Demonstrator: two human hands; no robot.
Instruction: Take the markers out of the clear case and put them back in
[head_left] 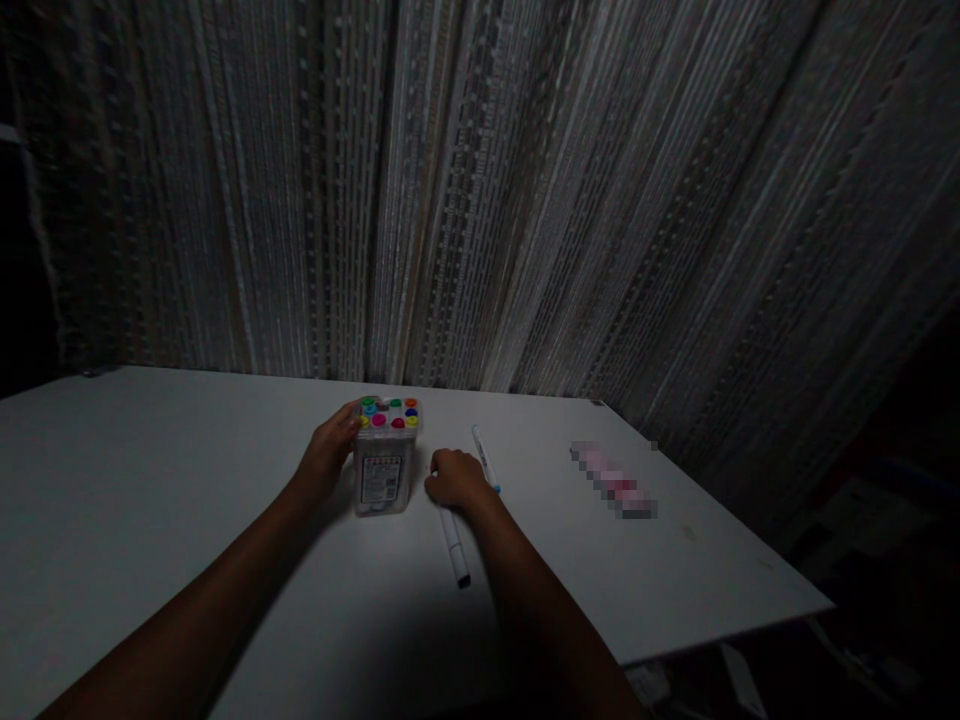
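My left hand (328,448) is wrapped around the left side of a clear plastic box (384,470), which stands upright on the table. Colourful round marker ends (379,420) show at the top of the box, and a printed label (381,479) is on its front. To the right of the box, my right hand (457,478) is closed, fingers curled over the far end of a white marker (454,545). That marker slants toward me and has a dark near end. Just beyond the right hand lies another white marker (484,455) with a blue tip.
The white table (187,450) runs up to a striped grey curtain (420,200) at the back. A blurred-out pinkish oblong object (611,482) lies on the right part of the table. The table's right edge slants toward me, with dim clutter below it.
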